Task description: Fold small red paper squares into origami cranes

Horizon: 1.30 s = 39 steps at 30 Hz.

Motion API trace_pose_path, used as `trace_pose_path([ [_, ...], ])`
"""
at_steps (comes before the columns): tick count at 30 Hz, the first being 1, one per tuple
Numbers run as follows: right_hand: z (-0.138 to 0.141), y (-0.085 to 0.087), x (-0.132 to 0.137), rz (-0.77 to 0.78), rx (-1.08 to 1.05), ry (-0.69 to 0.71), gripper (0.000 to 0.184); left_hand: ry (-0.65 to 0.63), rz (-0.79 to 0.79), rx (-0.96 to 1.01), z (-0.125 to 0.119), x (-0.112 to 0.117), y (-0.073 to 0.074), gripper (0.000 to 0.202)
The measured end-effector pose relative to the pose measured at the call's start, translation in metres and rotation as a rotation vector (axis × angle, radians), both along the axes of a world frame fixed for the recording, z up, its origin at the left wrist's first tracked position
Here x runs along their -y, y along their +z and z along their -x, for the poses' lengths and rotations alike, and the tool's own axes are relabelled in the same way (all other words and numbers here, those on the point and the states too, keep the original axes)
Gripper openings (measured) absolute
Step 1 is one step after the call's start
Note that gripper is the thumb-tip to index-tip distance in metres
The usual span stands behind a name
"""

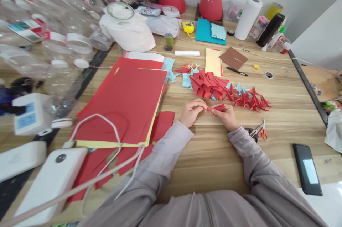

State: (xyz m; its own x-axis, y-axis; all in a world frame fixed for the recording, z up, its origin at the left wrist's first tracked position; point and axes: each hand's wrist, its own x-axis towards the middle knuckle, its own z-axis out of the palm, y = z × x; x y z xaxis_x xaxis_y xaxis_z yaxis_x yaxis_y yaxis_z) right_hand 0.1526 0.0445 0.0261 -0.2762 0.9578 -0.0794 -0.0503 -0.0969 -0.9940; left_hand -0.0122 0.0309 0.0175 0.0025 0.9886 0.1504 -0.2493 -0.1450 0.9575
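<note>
A small folded red paper piece (219, 107) is held between my two hands, low over the table. My right hand (227, 116) pinches its wider part between thumb and fingers. At its narrow left end, my left hand (192, 110) has its thumb and fingertips closed on the tip. Just beyond my hands lies a heap of red folded paper pieces (210, 84), with spiky red paper cranes (253, 99) to its right. Some light blue cranes (239, 87) show behind them.
Red paper sheets (128, 99) are stacked at left, with a white cable and power bank (53, 184) nearby. Scissors (260, 131) lie right of my right sleeve, a phone (307, 168) farther right. Plastic bottles (74, 43) crowd the left. A pen (237, 71) lies behind the cranes.
</note>
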Motion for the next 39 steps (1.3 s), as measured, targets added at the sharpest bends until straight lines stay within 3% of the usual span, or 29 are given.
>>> trace_pose_path([
  [8,0.001,-0.003,-0.001,-0.006,-0.007,-0.060,0.023,0.036,0.265,0.227,-0.004,-0.001,-0.001,0.013],
  [17,0.001,-0.006,0.001,-0.064,0.030,-0.052,0.017,0.052,0.172,-0.067,-0.012,0.005,0.004,0.017],
  [39,0.002,-0.008,0.000,-0.050,-0.018,-0.054,0.015,0.029,0.077,-0.112,-0.010,0.003,-0.001,0.017],
])
